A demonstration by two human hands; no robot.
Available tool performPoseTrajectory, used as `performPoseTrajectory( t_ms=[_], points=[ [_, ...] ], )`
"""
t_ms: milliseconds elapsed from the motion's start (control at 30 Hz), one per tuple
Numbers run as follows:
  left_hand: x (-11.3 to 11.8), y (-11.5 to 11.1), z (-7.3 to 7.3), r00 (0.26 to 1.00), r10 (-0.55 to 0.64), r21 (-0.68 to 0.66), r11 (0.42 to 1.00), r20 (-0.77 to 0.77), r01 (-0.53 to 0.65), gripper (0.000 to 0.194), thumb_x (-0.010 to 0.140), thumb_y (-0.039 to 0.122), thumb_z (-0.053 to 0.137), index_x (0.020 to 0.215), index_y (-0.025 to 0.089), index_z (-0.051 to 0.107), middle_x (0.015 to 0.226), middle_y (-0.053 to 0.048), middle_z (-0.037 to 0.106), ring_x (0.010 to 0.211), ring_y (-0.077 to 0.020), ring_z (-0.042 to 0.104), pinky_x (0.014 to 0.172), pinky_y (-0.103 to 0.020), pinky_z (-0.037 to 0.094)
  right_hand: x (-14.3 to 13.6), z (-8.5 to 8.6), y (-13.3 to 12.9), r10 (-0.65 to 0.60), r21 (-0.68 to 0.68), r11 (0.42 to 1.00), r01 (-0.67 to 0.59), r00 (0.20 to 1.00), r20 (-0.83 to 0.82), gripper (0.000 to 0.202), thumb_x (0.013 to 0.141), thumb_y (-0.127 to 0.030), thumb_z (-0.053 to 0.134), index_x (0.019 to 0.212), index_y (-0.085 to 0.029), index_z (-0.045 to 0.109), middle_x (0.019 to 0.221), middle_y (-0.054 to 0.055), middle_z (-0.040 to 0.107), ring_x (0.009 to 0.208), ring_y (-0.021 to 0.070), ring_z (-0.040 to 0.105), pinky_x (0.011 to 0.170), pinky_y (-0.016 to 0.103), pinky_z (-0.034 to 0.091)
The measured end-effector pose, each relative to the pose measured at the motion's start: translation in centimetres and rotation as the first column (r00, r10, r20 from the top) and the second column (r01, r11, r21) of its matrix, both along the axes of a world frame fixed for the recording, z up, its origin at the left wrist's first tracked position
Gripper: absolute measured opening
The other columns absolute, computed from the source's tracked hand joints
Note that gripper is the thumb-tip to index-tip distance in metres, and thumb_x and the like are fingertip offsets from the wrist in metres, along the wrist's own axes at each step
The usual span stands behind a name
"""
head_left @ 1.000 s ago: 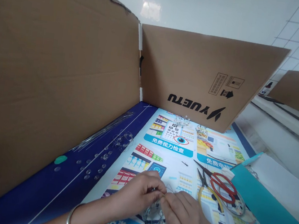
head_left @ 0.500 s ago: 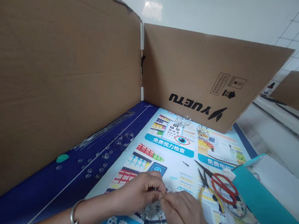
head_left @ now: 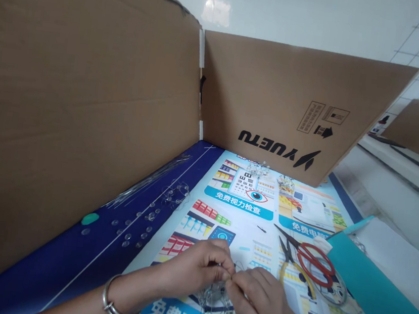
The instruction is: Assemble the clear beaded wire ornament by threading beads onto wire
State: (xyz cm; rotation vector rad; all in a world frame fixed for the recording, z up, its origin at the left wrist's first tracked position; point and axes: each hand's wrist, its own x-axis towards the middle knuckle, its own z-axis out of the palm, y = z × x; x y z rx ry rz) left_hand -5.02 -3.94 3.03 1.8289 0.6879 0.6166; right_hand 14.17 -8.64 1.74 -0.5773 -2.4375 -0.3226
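Fingertips of my left hand (head_left: 206, 266) and my right hand (head_left: 258, 300) meet at the front middle of the table. Both hands are closed in a pinch on thin wire, of which fine loops stick up between them. Under the fingers hangs or rests a clear beaded wire piece (head_left: 215, 296), partly covered by my hands; whether it touches the table I cannot tell. A silver bangle (head_left: 109, 302) circles my left wrist. Right of my hands lie red-handled scissors (head_left: 318, 264) and yellow-handled pliers (head_left: 300, 272).
Loose clear beads (head_left: 139, 232) and a beaded wire ring (head_left: 176, 193) lie on the blue strip, beside straight wires (head_left: 145, 182) and a green lump (head_left: 90, 219). Cardboard walls (head_left: 271, 93) stand left and behind. A teal box (head_left: 376, 294) sits at right. Beaded pieces (head_left: 257, 170) rest at the back.
My hands keep the same pinch with almost no movement. The whole view has shifted slightly.
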Motion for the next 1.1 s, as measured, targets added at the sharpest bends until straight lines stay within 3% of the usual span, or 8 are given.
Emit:
performPoseTrajectory(
  t_ms=[300, 567, 867, 1100],
  points=[
    [0.08, -0.12, 0.10, 0.998, -0.003, 0.147, 0.989, -0.068, 0.013, 0.013, 0.081, 0.007, 0.052, 0.075, 0.015, 0.061, 0.074, 0.001, 0.052, 0.074, -0.0112, 0.051, 0.068, -0.022, 0.040, -0.32, 0.28, 0.12, 0.005, 0.030, 1.000, -0.004, 1.000, -0.025, 0.017, 0.080, -0.004, 0.053, 0.093, -0.006, 0.063, 0.081, 0.013, 0.065, 0.068, 0.0175, 0.056, 0.055, 0.031, 0.044],
    [-0.19, -0.23, -0.43, 0.995, 0.028, 0.281, 0.960, -0.101, 0.002, 0.015, 0.089, 0.016, 0.041, 0.078, 0.017, 0.051, 0.077, 0.000, 0.052, 0.075, -0.0132, 0.048, 0.071, -0.025, 0.039, 0.06, -0.34, 0.11, -0.041, 0.003, 0.999, 0.041, 0.999, -0.005, 0.016, 0.081, -0.006, 0.054, 0.094, -0.009, 0.062, 0.076, 0.008, 0.061, 0.068, 0.0158, 0.054, 0.058, 0.030, 0.043],
    [-0.09, -0.13, 0.40, 0.991, -0.017, 0.200, 0.979, -0.136, 0.044, 0.016, 0.086, 0.012, 0.048, 0.080, 0.017, 0.062, 0.078, 0.000, 0.056, 0.078, -0.0127, 0.053, 0.072, -0.023, 0.041, -0.01, -0.09, 0.09, -0.054, 0.028, 0.998, 0.053, 0.998, 0.039, 0.016, 0.083, -0.007, 0.052, 0.096, -0.009, 0.061, 0.075, 0.007, 0.060, 0.067, 0.0151, 0.054, 0.057, 0.029, 0.042],
    [-0.11, -0.18, 0.04, 0.985, 0.007, 0.263, 0.964, -0.170, 0.038, 0.013, 0.081, 0.007, 0.050, 0.077, 0.016, 0.058, 0.077, 0.000, 0.055, 0.077, -0.0130, 0.051, 0.070, -0.024, 0.040, 0.12, -0.43, 0.06, -0.028, 0.009, 1.000, 0.028, 0.998, 0.055, 0.016, 0.081, -0.007, 0.054, 0.096, -0.008, 0.061, 0.074, 0.008, 0.060, 0.065, 0.0155, 0.052, 0.056, 0.030, 0.041]
  ],
)
